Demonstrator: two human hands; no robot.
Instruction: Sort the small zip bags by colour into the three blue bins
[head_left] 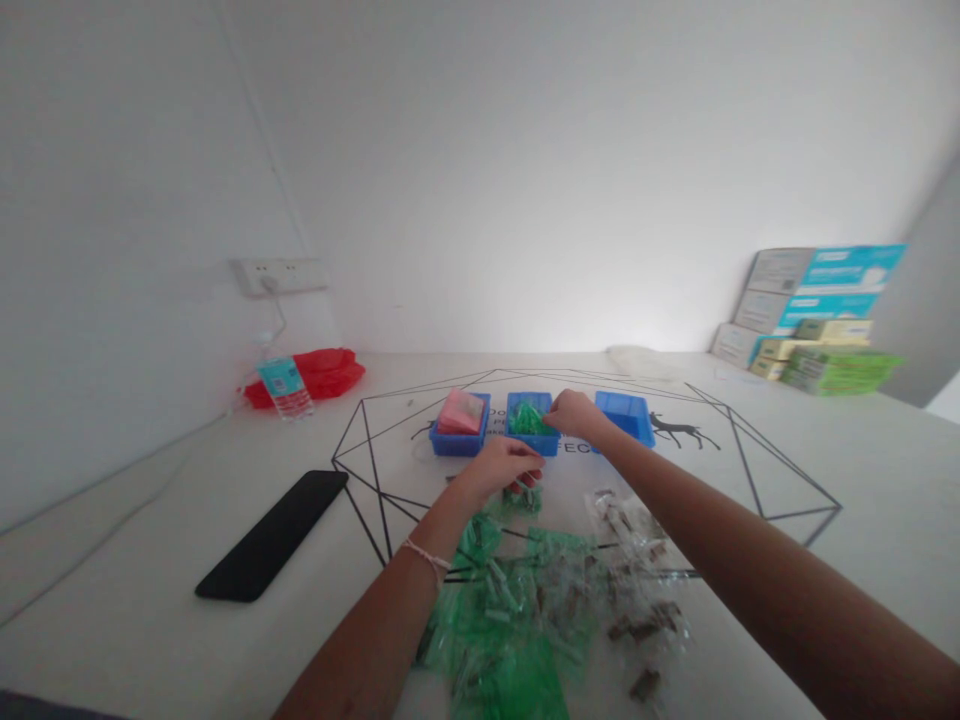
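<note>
My left hand (504, 466) is closed, its fingers curled down at the near side of the middle blue bin (534, 446). A small green plastic packet (523, 499) shows at its fingertips. With its fingers pinched, my right hand (576, 414) reaches over the right edge of that bin. Its fingertips meet green plastic packets (528, 418) lying inside; the exact grip is partly hidden. Below both hands spreads a pile of green plastic packets (517, 600). Clear packets with brownish pieces (637, 625) lie right of them.
On the left stands a blue bin (459, 446) with pink packets (460, 412); another blue bin (626, 412) is behind my right wrist. A black flat slab (274, 535), a water bottle (286, 388) and a red bag (330, 373) lie left. Stacked boxes (817, 290) stand far right.
</note>
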